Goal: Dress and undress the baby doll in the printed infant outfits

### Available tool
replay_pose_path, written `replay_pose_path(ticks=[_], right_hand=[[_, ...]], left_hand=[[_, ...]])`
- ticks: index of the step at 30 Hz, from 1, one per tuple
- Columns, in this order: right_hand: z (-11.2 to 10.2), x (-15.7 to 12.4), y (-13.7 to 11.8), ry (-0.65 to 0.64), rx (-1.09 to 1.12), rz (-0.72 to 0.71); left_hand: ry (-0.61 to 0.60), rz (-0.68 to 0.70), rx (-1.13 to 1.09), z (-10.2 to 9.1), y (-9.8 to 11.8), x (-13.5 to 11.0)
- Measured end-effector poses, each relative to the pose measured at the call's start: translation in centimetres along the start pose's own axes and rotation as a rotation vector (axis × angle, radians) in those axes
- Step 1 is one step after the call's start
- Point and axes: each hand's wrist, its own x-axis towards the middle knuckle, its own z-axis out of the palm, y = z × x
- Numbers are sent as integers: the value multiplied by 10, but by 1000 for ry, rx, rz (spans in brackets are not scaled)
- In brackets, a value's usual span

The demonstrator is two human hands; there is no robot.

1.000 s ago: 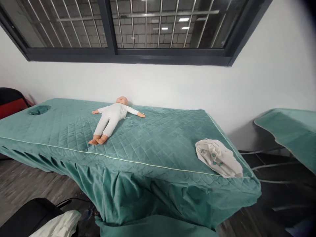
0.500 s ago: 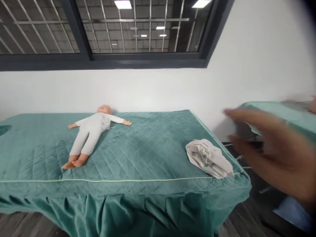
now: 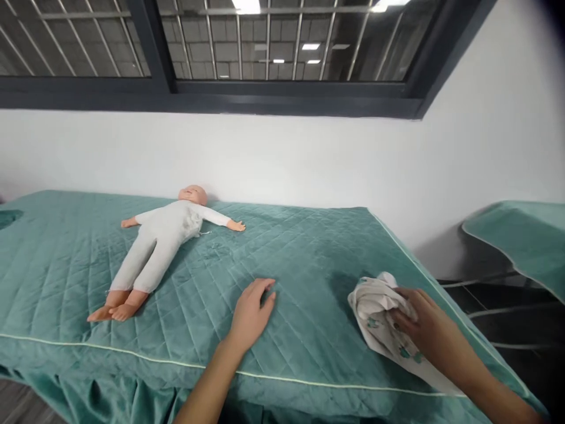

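At the right end of the green bed, my right hand (image 3: 426,327) grips a crumpled white cloth (image 3: 375,315) with green printed patches. The fabric is bunched under my fingers, and its lower part trails toward the bed's front edge. My left hand (image 3: 253,312) hovers over or rests on the quilted cover, left of the cloth, with fingers slightly curled and apart and nothing in them. Farther left, a baby doll (image 3: 161,235) in a white body suit lies on its back, arms spread, bare feet toward me. Neither hand touches it.
The quilted green bed cover (image 3: 304,253) has a pale piping edge. A white wall (image 3: 282,159) and a dark-framed barred window (image 3: 286,97) stand behind. To the right, past a gap with metal legs, is another green-covered surface (image 3: 529,235).
My right hand has come in from the right and taken hold of the cloth, which is now bunched and partly raised. My left hand has entered the view. The view has shifted closer.
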Motion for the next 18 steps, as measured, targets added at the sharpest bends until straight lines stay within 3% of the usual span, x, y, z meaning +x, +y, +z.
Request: replay_pose_path(ticks=[5,10,15,18], right_hand=[[31,51,-100,-155,346,-53],[97,98,-179,-166,698,-65],[172,100,-197,-320,670,-241],[191,87,-191,-283,608,-363]], left_hand=[[46,-108,-359,2,2,21],[334,-127,-692,-2,-18,17],[423,-112,-793,-3,-22,15],[497,-141,-781,-5,-11,18]])
